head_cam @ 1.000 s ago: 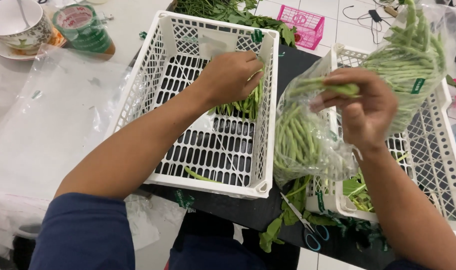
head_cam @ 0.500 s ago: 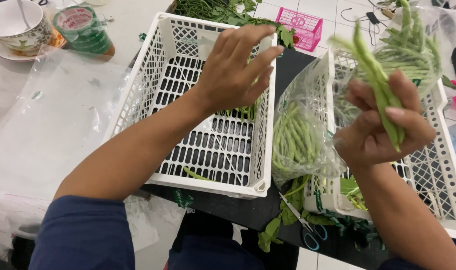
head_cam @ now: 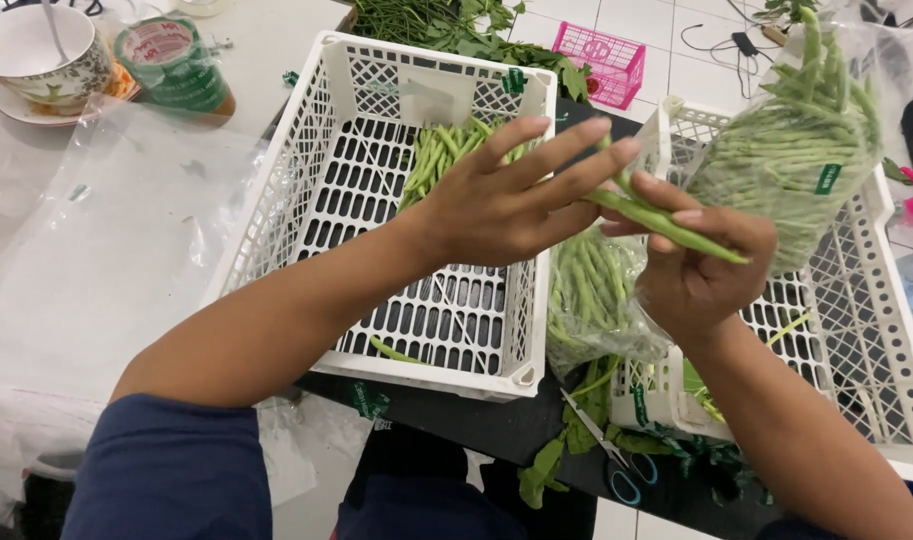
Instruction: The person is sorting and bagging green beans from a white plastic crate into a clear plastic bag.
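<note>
My right hand (head_cam: pixel 701 275) is shut on a few long green beans (head_cam: pixel 666 225), held level between the two white baskets. My left hand (head_cam: pixel 511 205) hovers over the left basket (head_cam: pixel 306 170) with fingers spread, its fingertips reaching the beans in my right hand. A small heap of loose beans (head_cam: pixel 446 150) lies at the far end of the left basket. Below my right hand, an open clear bag of beans (head_cam: pixel 591 290) hangs between the baskets. A fuller bag of beans (head_cam: pixel 796 150) stands in the right basket (head_cam: pixel 876 330).
Clear plastic sheets (head_cam: pixel 96 250) cover the table at left, with a cup on a saucer (head_cam: pixel 36 55) and green tape rolls (head_cam: pixel 171 60) behind them. Leafy greens (head_cam: pixel 446 25) and a small pink basket (head_cam: pixel 596 60) lie at the back. Scissors (head_cam: pixel 606 455) lie near the front among leaf scraps.
My left hand rose out of the left basket and moved right toward my right hand. My right hand drew beans from the bag and brought them down to level.
</note>
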